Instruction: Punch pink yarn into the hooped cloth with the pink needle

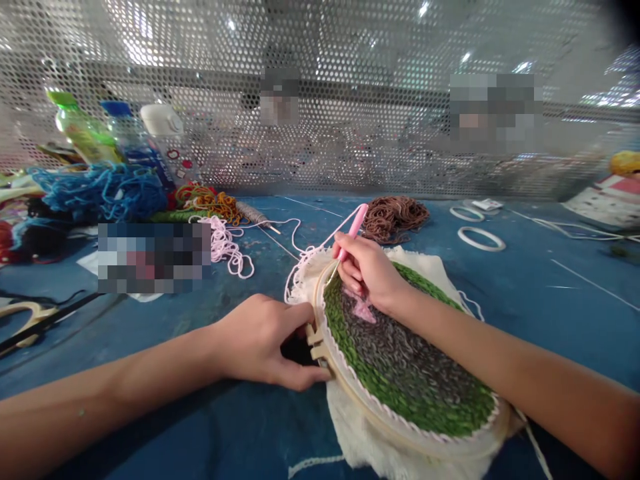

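I watched my right hand (373,270) pinch a slim pink tool (355,225), tip near-left, perhaps inside the round wooden hoop (357,397) my left hand (265,339) clasped.

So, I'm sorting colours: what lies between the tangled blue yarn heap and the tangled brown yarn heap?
The head view shows red, orange and green yarn, a tapered grey object and loose pale pink yarn between them.
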A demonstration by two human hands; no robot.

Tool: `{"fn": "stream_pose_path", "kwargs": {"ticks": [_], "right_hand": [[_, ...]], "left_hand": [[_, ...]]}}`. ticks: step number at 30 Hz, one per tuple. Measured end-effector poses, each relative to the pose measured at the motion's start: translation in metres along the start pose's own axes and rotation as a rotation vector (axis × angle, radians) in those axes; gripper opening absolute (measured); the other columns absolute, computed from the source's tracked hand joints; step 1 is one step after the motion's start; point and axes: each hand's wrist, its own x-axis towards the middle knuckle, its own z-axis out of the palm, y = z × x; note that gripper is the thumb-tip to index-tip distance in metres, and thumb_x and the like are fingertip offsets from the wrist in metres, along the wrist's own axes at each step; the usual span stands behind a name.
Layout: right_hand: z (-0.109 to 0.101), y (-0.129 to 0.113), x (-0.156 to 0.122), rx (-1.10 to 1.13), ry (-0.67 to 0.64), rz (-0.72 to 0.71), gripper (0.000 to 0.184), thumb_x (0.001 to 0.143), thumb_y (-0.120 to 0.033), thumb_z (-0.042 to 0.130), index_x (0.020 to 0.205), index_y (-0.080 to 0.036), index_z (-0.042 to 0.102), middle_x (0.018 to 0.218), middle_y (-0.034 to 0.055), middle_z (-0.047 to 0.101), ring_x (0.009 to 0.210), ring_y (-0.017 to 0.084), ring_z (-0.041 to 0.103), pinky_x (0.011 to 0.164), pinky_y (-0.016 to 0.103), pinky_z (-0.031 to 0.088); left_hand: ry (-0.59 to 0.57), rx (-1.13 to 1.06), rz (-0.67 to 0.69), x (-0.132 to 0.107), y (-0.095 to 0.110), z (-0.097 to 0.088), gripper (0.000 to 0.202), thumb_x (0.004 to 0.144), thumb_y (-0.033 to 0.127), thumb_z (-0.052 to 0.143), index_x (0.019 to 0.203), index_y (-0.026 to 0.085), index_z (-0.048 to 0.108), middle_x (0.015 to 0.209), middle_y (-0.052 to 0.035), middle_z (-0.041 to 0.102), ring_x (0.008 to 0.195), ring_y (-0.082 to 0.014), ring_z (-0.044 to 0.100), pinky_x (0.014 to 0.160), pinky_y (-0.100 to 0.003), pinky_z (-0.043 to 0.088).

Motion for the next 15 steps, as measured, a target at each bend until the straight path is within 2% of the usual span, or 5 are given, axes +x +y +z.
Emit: {"fn": "stream_pose_path", "kwargs": {"ticks": [4, 7, 11, 13, 15], "right_hand": [[0.000, 0.000, -0.001, 0.027, -0.037, -0.005, 0.028, 0.088, -0.039, 0.051, 0.069, -0.020, 0.051, 0.036, -0.0107, 0.033, 0.026, 0.005, 0.031, 0.026, 0.017, 0.021], [0.002, -0.001, -0.003, 0.028, -0.086, -0.011, 0.027, 0.088, -0.039, 0.051, 0.070, -0.020, 0.052, 0.036, -0.0108, 0.034, 0.027, 0.005, 0.032, 0.027, 0.016, 0.025], [0.005, -0.003, -0.004, 0.020, -0.091, 0.017, 0.026, 0.087, -0.040, 0.052, 0.070, -0.020, 0.051, 0.035, -0.0114, 0.033, 0.026, 0.005, 0.031, 0.027, 0.016, 0.025], [0.005, -0.003, -0.005, -0.012, -0.077, 0.018, 0.028, 0.086, -0.042, 0.053, 0.069, -0.020, 0.050, 0.035, -0.0114, 0.033, 0.026, 0.005, 0.031, 0.026, 0.016, 0.024], [0.005, -0.003, -0.006, -0.060, -0.083, 0.003, 0.031, 0.086, -0.045, 0.053, 0.069, -0.020, 0.051, 0.035, -0.0108, 0.034, 0.026, 0.006, 0.031, 0.026, 0.016, 0.022]], "left_hand": [[-0.007, 0.021, 0.038, -0.001, -0.001, -0.001, 0.040, 0.077, 0.059, 0.056, 0.078, 0.019, 0.055, 0.058, 0.0022, 0.058, 0.047, -0.0116, 0.052, 0.045, -0.024, 0.032], [0.003, 0.015, 0.038, -0.001, -0.003, -0.008, 0.035, 0.089, 0.047, 0.044, 0.072, 0.019, 0.055, 0.054, 0.0024, 0.055, 0.046, -0.0102, 0.050, 0.047, -0.023, 0.033], [0.188, 0.038, -0.212, 0.009, -0.009, -0.028, 0.036, 0.092, 0.035, 0.039, 0.064, 0.017, 0.053, 0.048, 0.0046, 0.045, 0.043, -0.0076, 0.040, 0.044, -0.021, 0.028], [0.259, -0.048, -0.316, 0.019, -0.011, -0.039, 0.034, 0.093, 0.034, 0.038, 0.072, 0.016, 0.059, 0.058, 0.0028, 0.055, 0.051, -0.0083, 0.047, 0.048, -0.020, 0.033], [0.297, -0.175, -0.346, 0.033, -0.011, -0.047, 0.033, 0.094, 0.034, 0.036, 0.084, 0.017, 0.064, 0.078, -0.0006, 0.065, 0.069, -0.0113, 0.057, 0.060, -0.022, 0.041]]}}
